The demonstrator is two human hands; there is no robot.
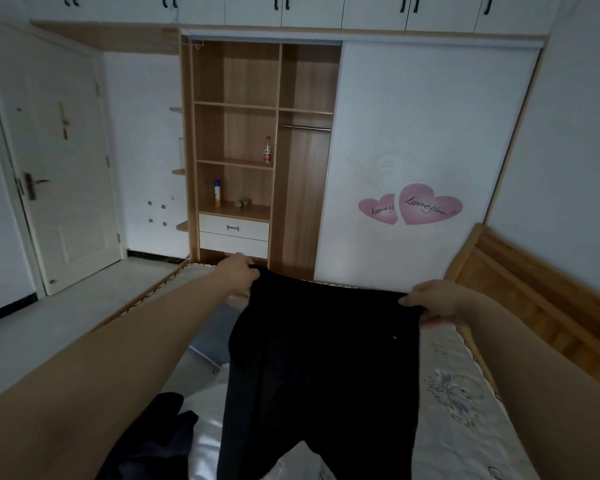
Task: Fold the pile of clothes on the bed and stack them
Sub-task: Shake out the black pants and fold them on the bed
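A pair of black trousers point(323, 368) hangs spread in the air over the bed point(465, 410), waistband up and legs trailing down toward me. My left hand point(238, 277) grips the left end of the waistband. At the waistband's right end, my right hand point(432, 303) pinches the cloth. More clothes lie on the mattress under and beside the trousers: a dark garment point(160, 434) at lower left, a grey one point(215, 334) behind the trousers, and white fabric point(205, 420) in the middle.
A wooden bed frame point(534, 306) runs along the right. Beyond the bed's foot stands an open wardrobe point(236, 133) with shelves, two bottles and white drawers, next to a sliding door with pink hearts point(413, 206). A white room door point(52, 161) is at left.
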